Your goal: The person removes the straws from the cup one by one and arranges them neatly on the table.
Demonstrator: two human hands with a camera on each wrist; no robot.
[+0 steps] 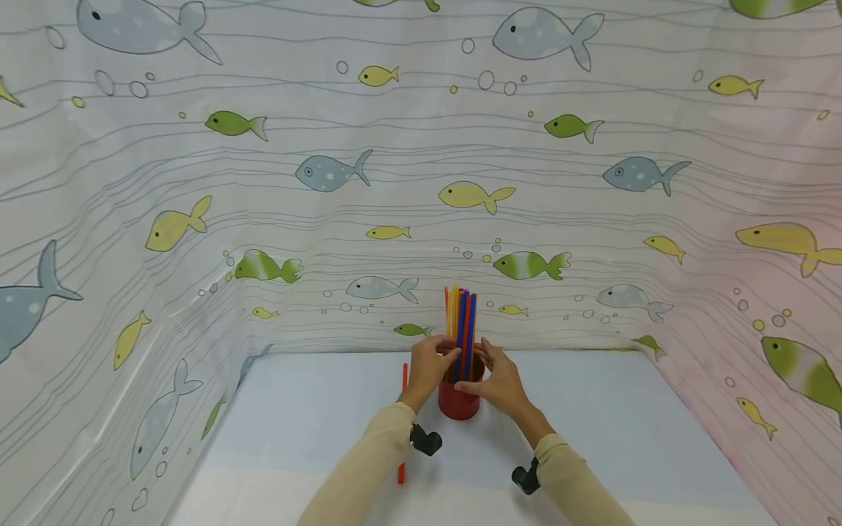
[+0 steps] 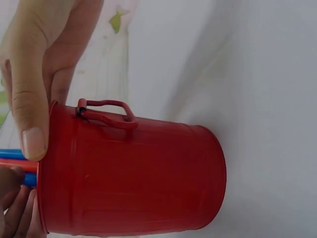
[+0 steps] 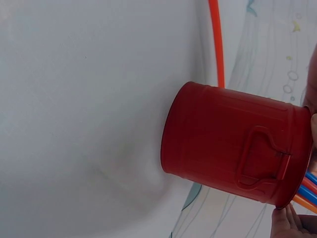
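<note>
Coloured sticks [image 1: 465,329] stand as a bundle, nearly upright, with their lower ends within the mouth of the red bucket [image 1: 459,403]. From my distant place, I find this bucket close to the far edge of the worktop [image 1: 592,416], about midway between its left and right edges. The left hand [image 1: 426,369] pinches the bundle between thumb and fingers. The right hand [image 1: 503,381] is arched round the bucket's mouth, its thumb laid along the rim and its fingers behind; I cannot tell whether they squeeze the sticks.

For the step in hand, which I judge to be settling the sticks in the bucket, I would keep the bundle vertical and let both hands loosen evenly. If one side is released too early, the tops may fan out and their weight could tip the bucket. I would also avoid pressing hard on the rim with the thumb.

Farther toward the left edge, an orange-red stick [image 1: 401,473] lies on the worktop, partly hidden by the left arm. I would lift that sleeve [image 1: 368,460] cleanly, because a careless brush may roll the stick away.
</note>
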